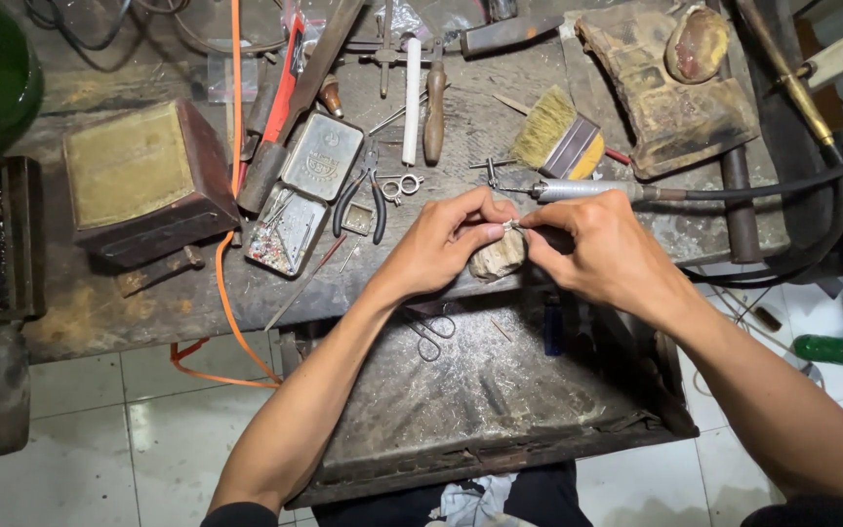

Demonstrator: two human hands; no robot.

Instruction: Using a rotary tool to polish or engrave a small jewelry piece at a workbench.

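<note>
Both my hands meet over the front edge of a worn workbench (100,303). My left hand (441,242) and my right hand (587,244) pinch a tiny shiny metal piece (511,225) between fingertips, right above a rounded wooden bench peg (498,260). A rotary handpiece (587,189) with a black flexible shaft lies just behind my right hand. Below the hands an open metal drawer (500,390) holds small scissors (431,332) and a blue lighter (552,324).
On the bench lie dark-handled pliers (363,200), a flat metal tin (322,156), a clear box of small bits (285,232), a brush (558,137), a white rod (412,98), a wooden-handled tool (434,112), a brown block (143,176) and an orange cord (231,293). A green bottle (841,349) lies on the tiled floor.
</note>
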